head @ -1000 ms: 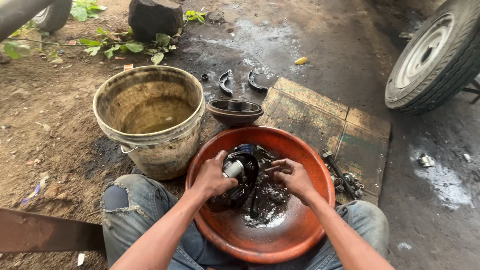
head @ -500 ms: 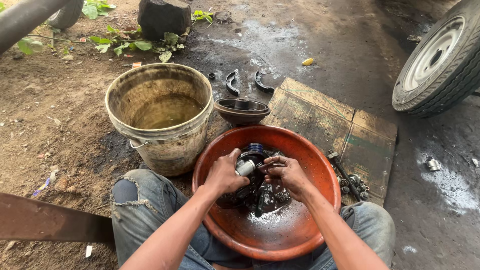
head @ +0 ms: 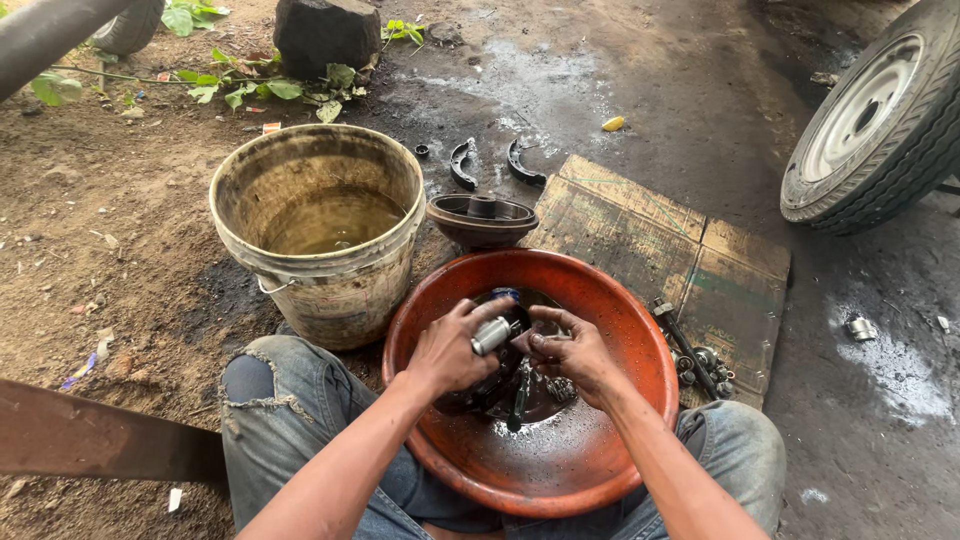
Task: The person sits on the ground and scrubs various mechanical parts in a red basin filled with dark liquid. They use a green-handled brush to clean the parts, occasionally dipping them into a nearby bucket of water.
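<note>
Wheel (head: pixel 880 120): far right, tyre on a pale rim, standing on wet ground.

Bucket (head: pixel 318 228): far left of my knees, grimy, part full of murky liquid.

Basin (head: pixel 600 440): orange-red, resting between my knees, a shallow pool of dark oily liquid at its bottom.

Board (head: pixel 690 260): flat wooden panel, beyond and right of the basin; bolts and small dark parts lie at its near right edge.

Rock (head: pixel 325 32): far, dark, among green leaves.

Drum (head: pixel 483 218): dark round metal part, between bucket and board, just beyond the basin.

Brake shoes (head: pixel 487 163): two curved pieces, on the ground beyond the drum.

Left hand (head: pixel 445 350): mine, over the basin, fingers curled tight around a cylinder (head: pixel 490 335), small and silver, its end sticking out toward the right.

Right hand (head: pixel 570 350): mine, oily, just right of the cylinder, fingers bent and pinching at a small dark part; what exactly it grips I cannot tell. Blackened metal parts sit in the liquid under both hands.
</note>
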